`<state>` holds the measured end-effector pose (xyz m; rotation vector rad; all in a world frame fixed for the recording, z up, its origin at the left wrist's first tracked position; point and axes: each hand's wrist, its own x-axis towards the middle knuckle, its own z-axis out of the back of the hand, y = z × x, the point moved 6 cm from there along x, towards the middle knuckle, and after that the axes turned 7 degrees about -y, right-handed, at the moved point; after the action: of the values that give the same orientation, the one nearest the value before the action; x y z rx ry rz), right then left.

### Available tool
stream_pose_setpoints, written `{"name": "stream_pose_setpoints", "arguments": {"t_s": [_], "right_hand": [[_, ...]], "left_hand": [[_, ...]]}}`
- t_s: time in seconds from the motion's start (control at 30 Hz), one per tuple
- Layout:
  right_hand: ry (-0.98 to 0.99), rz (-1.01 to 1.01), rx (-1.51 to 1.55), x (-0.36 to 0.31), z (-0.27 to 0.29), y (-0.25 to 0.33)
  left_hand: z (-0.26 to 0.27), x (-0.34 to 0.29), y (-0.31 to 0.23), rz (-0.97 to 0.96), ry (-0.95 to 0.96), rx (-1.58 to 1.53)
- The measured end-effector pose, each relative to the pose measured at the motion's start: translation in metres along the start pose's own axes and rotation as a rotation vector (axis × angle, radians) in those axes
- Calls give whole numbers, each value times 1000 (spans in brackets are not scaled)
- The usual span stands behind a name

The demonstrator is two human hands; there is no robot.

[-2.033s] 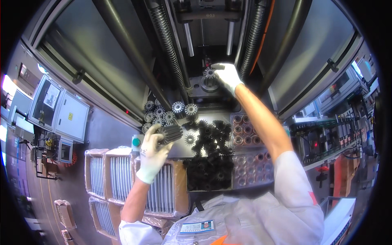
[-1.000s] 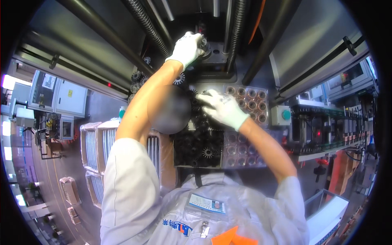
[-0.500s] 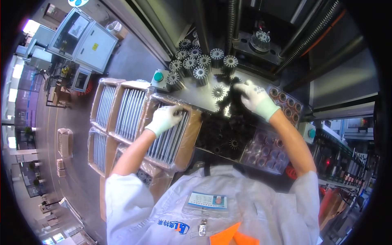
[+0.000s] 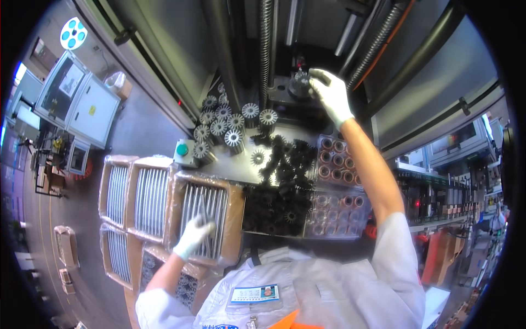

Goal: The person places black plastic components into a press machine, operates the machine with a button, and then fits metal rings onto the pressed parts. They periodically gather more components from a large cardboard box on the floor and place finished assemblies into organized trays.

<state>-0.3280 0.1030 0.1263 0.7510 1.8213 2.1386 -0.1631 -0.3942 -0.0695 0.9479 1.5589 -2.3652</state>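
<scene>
Gloved in white, my left hand (image 4: 193,237) is closed on a thin metal shaft (image 4: 202,207), tilted over the near open carton of shafts (image 4: 234,219). My right hand (image 4: 333,97) reaches far forward to the round fixture (image 4: 298,94) inside the machine. Its thumb and fingers curve around the right edge of a black toothed piece (image 4: 299,79) on top of the fixture; the contact is partly hidden. More black toothed pieces (image 4: 290,164) lie heaped on the metal table (image 4: 246,171), beside several standing slotted metal cores (image 4: 233,137).
Clear plastic trays (image 4: 335,215) of copper-coloured rings sit right of the black heap. More shaft cartons (image 4: 149,200) stand at left. A green button box (image 4: 183,151) is at the table's left corner. Vertical rods and a spring (image 4: 265,55) flank the fixture.
My right hand has moved from the black heap forward to the fixture, whose top now looks dark instead of silver. My left hand has drawn back nearer me, with a shaft now raised.
</scene>
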Motion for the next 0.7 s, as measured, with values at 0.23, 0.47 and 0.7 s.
{"name": "stream_pose_setpoints", "arguments": {"t_s": [0.23,0.47,0.7], "right_hand": [[34,-107,-209,61,9,-36],[-79,506,-814,30,-2,0],[99,456,-1041,6,1,-7]], "left_hand": [[-3,-30,24,-37,0,-274],[-9,17,-108,-416,-238,-46],[-119,86,-335,-616,-3,-253]]}}
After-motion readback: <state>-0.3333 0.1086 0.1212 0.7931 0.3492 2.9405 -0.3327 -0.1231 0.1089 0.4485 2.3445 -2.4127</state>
